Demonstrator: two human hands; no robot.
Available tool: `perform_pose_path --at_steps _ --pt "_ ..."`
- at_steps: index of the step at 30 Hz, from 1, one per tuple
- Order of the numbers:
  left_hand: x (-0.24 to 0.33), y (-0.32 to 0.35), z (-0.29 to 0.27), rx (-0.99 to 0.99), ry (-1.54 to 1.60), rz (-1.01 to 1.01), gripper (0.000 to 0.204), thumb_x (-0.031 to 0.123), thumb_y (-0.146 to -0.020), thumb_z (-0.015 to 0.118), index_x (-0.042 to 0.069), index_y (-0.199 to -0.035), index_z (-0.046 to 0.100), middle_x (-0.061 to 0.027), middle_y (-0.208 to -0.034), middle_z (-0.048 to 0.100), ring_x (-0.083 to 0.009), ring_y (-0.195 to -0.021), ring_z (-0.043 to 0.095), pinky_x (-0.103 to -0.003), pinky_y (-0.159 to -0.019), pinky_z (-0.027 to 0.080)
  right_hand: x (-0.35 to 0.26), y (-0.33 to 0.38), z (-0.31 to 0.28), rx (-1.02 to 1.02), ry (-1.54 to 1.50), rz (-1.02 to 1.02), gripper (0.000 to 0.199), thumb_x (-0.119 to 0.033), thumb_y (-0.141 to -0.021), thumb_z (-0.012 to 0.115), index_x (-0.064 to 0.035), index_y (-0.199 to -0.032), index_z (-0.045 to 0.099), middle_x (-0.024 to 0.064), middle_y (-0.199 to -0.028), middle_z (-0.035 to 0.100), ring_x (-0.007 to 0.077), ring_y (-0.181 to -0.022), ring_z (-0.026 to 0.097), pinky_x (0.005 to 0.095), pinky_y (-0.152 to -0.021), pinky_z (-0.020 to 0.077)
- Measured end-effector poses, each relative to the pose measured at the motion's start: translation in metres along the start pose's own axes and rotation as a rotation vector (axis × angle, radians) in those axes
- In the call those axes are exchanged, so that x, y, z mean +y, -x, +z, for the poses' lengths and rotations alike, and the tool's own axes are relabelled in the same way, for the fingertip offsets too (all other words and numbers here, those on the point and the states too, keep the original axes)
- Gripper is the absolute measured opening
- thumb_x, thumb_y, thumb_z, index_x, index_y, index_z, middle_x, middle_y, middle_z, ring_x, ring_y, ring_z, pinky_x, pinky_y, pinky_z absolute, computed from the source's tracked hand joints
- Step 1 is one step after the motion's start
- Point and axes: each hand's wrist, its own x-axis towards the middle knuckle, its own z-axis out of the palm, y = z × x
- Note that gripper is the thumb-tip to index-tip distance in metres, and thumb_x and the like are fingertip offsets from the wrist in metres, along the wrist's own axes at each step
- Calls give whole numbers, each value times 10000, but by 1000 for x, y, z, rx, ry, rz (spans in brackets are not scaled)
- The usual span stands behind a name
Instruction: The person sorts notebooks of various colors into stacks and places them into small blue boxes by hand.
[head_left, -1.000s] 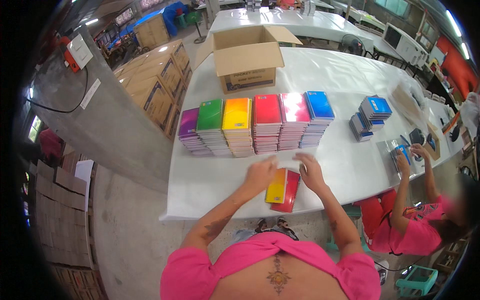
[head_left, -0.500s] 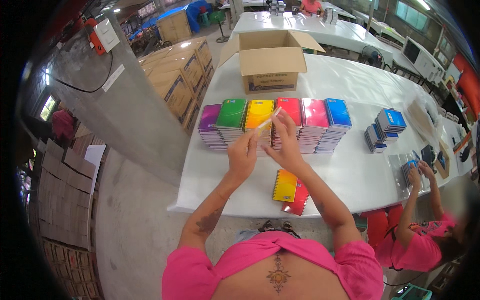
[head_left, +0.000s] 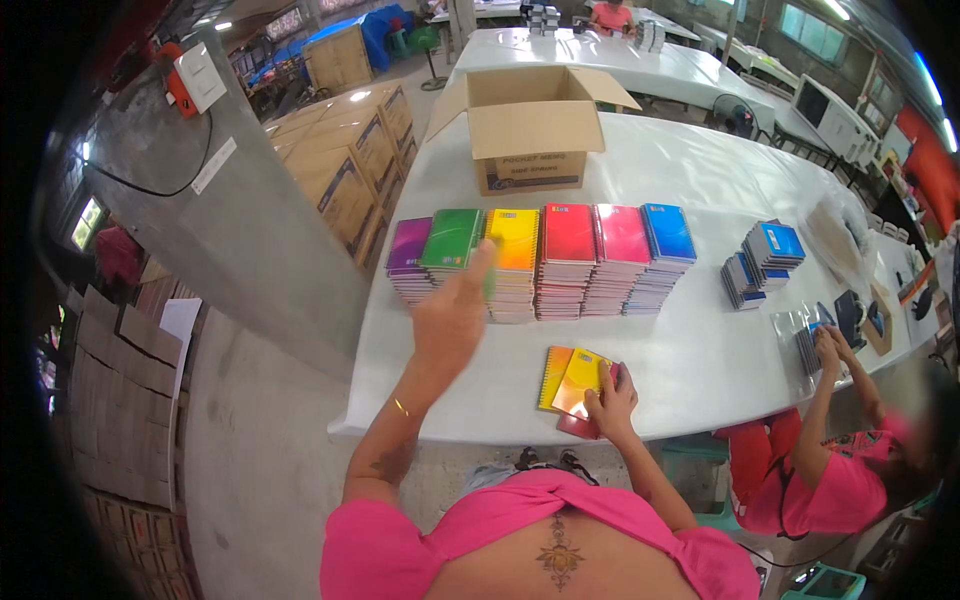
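The right hand (head_left: 614, 402) now grips a yellow notebook (head_left: 578, 382) over the growing pile (head_left: 552, 376). The left hand (head_left: 452, 318), blurred, pinches a green notebook (head_left: 490, 284).

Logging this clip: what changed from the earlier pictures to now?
The right hand moved toward the wearer, bringing a yellow notebook onto the small pile; the left hand released it and shifted left; its grip is blurred. The carton and tall stacks stayed put.

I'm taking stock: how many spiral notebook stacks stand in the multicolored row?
6, left to right: purple stack, green stack, yellow stack, red stack, pink stack, blue stack. The left hand overlaps the green one; none seems wholly hidden.
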Motion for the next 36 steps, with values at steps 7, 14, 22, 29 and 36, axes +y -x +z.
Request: perform_pose_path --at_steps 7,14,22,29,36 --pt "55 20 89 -1092 382 -254 418 371 -985 498 -11 -1084 637 -235 -833 681 -446 -760 645 -496 -712 519 -23 -74 -62 420 -432 -148 578 -144 -887 639 -64 -1427 450 278 -1471 364 438 -1355 368 499 -1107 301" --pt "44 66 147 -572 366 -111 351 247 -927 570 -22 -1146 621 -268 -964 668 -436 -928 645 -519 -811 503 -47 -167 -118 556 66 -375 526 -39 -856 605 -97 -1372 520 140 -1452 466 313 -1367 416 502 -1113 296" --pt "-112 24 46 -79 -368 -63 408 33 -890 537 26 -1295 587 -162 -1236 642 -363 -1219 569 -532 -1117 308 -53 -121 -127 517 36 -534 394 -103 -857 640 -184 -1242 650 51 -1201 636 257 -1082 603 467 -949 410" --pt "-13 31 42 225 51 147 264 -13 -891 534 -38 -1132 639 -208 -1119 672 -367 -1028 653 -472 -933 504 -40 29 -42 23 -80 -416 303 -204 -866 674 -174 -1168 676 46 -1119 625 270 -1047 579 441 -903 419" --pt "71 160 125 -222 323 416 348 80 -861 619 -8 -1198 621 -178 -1185 651 -325 -1070 641 -445 -926 516 -29 -21 -59 356 -811 137 271 -164 -1022 504 -2 -1216 601 117 -1179 580 204 -1071 565 324 -931 438"
